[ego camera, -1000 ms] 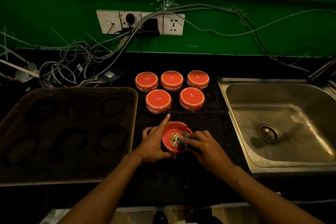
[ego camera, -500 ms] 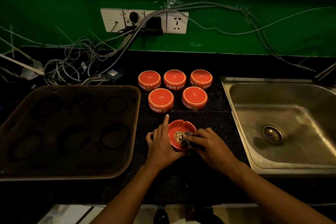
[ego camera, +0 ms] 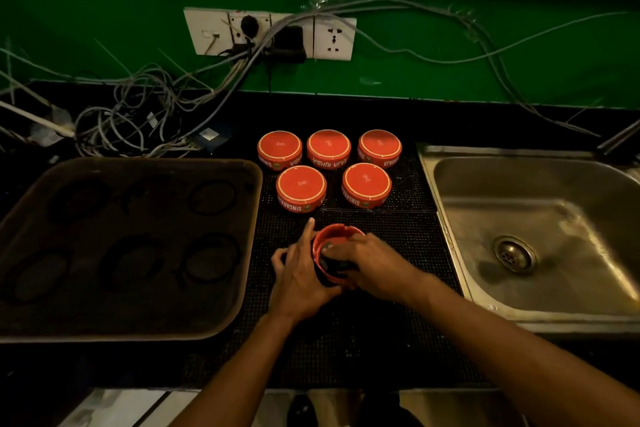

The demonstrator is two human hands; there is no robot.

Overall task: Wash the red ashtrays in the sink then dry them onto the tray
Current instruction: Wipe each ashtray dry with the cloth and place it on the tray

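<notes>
Now sunk deeper into the upright red ceramic ashtray (ego camera: 337, 255), the right hand (ego camera: 372, 267) pinches a dark scrubbing pad (ego camera: 334, 263) while the left hand (ego camera: 301, 270) grips its wall, forefinger straight; scrubbing seems underway, and rinsing over the steel sink (ego camera: 540, 218) likely follows.

Our right hand (ego camera: 369, 265) has pushed further into the ashtray (ego camera: 334, 239) now, covering the inside, with what looks like a dark cloth.

Glossy red ashtrays (ego camera: 301, 188) sit on a matt black studded mat (ego camera: 398, 253); right of the mat, the steel sink (ego camera: 540, 218) looks brushed and dully shiny.
</notes>
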